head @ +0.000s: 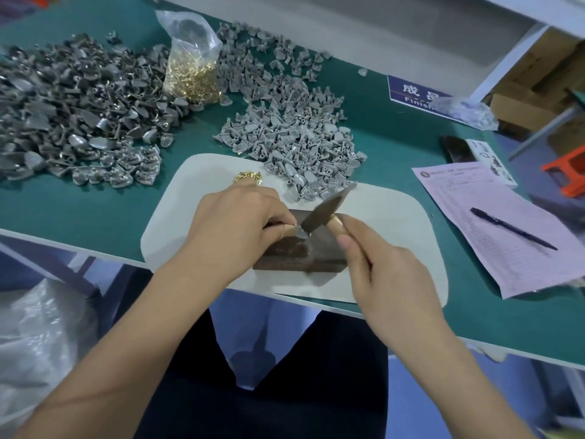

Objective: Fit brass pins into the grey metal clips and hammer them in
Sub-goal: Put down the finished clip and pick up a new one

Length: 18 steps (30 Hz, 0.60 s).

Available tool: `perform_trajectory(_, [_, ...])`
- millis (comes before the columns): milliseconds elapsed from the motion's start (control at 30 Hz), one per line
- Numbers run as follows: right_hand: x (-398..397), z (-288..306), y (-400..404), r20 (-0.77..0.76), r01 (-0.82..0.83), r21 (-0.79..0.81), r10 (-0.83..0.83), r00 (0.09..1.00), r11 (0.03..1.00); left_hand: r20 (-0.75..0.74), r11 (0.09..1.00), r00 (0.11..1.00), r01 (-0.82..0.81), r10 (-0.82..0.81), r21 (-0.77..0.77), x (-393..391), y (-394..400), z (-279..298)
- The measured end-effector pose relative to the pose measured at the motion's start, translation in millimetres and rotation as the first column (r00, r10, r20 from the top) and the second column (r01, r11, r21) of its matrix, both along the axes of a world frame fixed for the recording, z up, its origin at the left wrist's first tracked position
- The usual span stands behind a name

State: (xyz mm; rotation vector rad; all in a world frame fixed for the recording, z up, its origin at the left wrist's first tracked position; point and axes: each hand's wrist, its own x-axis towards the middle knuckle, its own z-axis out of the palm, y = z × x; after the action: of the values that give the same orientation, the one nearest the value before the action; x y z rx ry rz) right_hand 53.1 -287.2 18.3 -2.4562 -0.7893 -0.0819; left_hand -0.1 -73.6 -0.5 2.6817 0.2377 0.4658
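On dark block [304, 251]: left hand [234, 223] pinches grey clip [300, 232], mostly hidden; right hand [383, 264] grips blurred hammer [326, 207].

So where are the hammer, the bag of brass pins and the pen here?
hammer [327, 205]: head view, on its blurred metal head above the dark block.
bag of brass pins [193, 78]: head view, on the pins inside the clear plastic.
pen [512, 229]: head view, mid-barrel, on the pink form.

A green counter [95, 213] with a pale front edge carries the hands; a white shelf frame [519, 52] rises beyond the right one, with what may be cardboard boxes [538, 74] behind and an orange stool [566, 172] farther right, over bluish floor [427, 397] below.
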Motion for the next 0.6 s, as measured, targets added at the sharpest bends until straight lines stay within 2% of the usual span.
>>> perform_trajectory(67, [7,0,-7,-0.025,0.000,-0.079,-0.002,1.000,0.997,0.003,1.000,1.000,-0.002,0.002,-0.001,0,0,-1])
perform_trajectory(200, [28,-8,-16,0.090,0.239,-0.037,-0.235,0.968,0.970,0.017,1.000,1.000,-0.007,0.007,-0.008,0,0,-4])
perform_trajectory(300, [43,-22,-20,0.167,0.403,-0.200,-0.374,0.912,0.893,0.012,1.000,1.000,-0.003,0.003,-0.028,-1,1,-5])
perform_trajectory(433, [47,-30,-20,0.121,0.417,-0.426,-0.406,0.906,0.803,0.020,0.998,1.000,0.002,-0.001,-0.059,0,0,-6])
perform_trajectory(500, [45,-29,-13,0.157,0.361,-0.342,-0.325,0.932,0.868,0.034,0.997,0.999,-0.002,0.005,-0.080,0,1,-9])
perform_trajectory(567, [41,-26,0,0.127,0.200,-0.059,-0.192,0.973,0.978,0.055,0.994,0.998,-0.007,0.013,-0.109,-2,0,-14])
perform_trajectory(600, [37,-22,12,0.097,0.094,0.064,-0.100,0.990,0.994,0.067,0.993,0.997,-0.014,0.023,-0.121,-3,-1,-16])
